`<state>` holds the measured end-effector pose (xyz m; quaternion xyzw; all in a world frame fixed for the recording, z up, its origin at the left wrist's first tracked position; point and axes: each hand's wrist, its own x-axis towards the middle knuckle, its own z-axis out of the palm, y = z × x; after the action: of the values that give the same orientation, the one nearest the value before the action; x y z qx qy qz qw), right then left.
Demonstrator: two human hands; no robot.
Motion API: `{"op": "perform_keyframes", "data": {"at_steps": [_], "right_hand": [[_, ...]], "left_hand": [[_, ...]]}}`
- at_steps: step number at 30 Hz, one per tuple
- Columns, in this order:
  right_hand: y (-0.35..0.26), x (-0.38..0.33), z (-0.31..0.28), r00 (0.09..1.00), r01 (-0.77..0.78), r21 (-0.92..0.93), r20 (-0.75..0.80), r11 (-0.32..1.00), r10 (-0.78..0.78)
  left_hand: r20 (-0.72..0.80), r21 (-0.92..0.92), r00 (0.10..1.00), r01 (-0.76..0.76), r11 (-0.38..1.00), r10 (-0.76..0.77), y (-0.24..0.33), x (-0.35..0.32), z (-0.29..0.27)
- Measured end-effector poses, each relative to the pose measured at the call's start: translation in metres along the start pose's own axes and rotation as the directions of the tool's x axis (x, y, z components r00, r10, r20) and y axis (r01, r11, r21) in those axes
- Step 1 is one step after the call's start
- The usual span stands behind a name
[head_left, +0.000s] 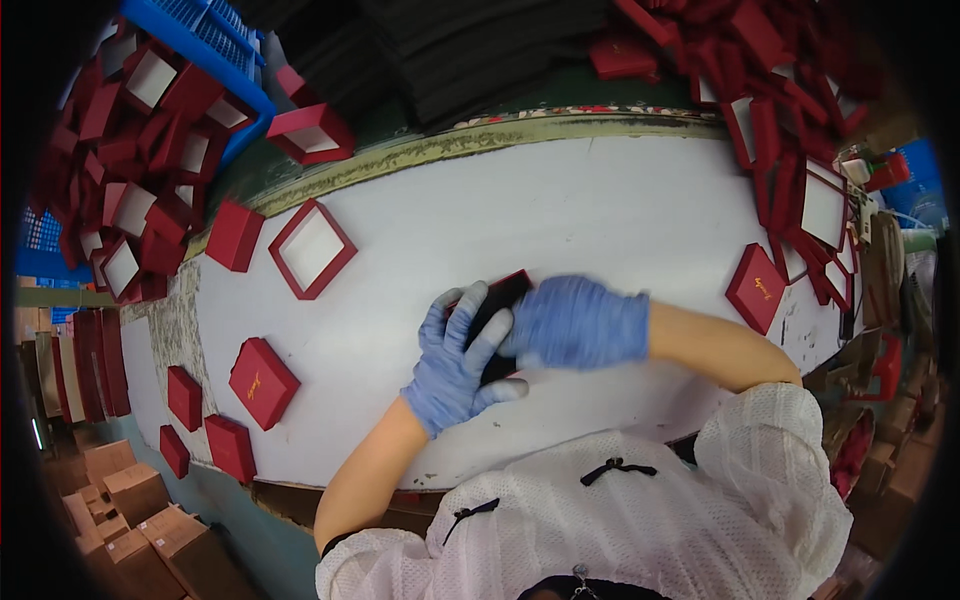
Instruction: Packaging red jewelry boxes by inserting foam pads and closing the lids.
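Note:
A small red box [517, 277] with a black pad [506, 296] in it lies near the middle of the white tabletop, mostly covered by my hands. My left hand [452, 365], in a blue glove with pale fingertips, grips the box from its left side, fingers bent over the black pad. On the right side of the box is my right hand [580, 322], also gloved in blue and smeared by motion. Its fingers are hidden, so their grip does not show.
Red boxes [265, 383] and an open white-lined one [312, 248] lie to the left. A heap of red boxes [150, 150] fills a blue crate [200, 35] at far left. More are piled at right, near a red lid [757, 288]. Dark sheets [460, 60] are stacked behind.

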<state>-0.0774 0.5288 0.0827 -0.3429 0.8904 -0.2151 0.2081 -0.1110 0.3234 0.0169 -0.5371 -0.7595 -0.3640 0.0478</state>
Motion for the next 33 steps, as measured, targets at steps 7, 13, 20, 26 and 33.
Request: {"op": "perform_keyframes", "data": {"at_steps": [7,13,20,26,33], "right_hand": [[0.260,-0.074,-0.070,0.018,-0.710,0.482,-0.717,0.513,0.697],[0.240,-0.071,-0.078,0.108,-0.837,0.366,-0.620,0.408,0.777],[0.117,-0.071,-0.010,0.342,-0.813,0.194,-0.605,0.549,0.719],[0.057,-0.046,-0.006,0.604,-0.537,-0.296,-0.788,0.790,0.115],[0.008,0.007,0.011,0.848,-0.383,-0.326,-0.495,0.864,0.189]], "left_hand": [[0.497,0.256,0.860,-0.019,0.966,-0.115,0.017,0.015,-0.035],[0.584,0.300,0.796,-0.029,0.954,-0.159,0.015,0.012,-0.037],[0.296,0.324,0.945,0.041,0.945,-0.142,0.001,-0.024,-0.044],[0.314,0.420,0.916,0.102,0.902,-0.250,0.008,-0.044,-0.064],[-0.107,0.248,0.911,0.412,0.877,-0.398,0.014,-0.095,-0.070]]}}
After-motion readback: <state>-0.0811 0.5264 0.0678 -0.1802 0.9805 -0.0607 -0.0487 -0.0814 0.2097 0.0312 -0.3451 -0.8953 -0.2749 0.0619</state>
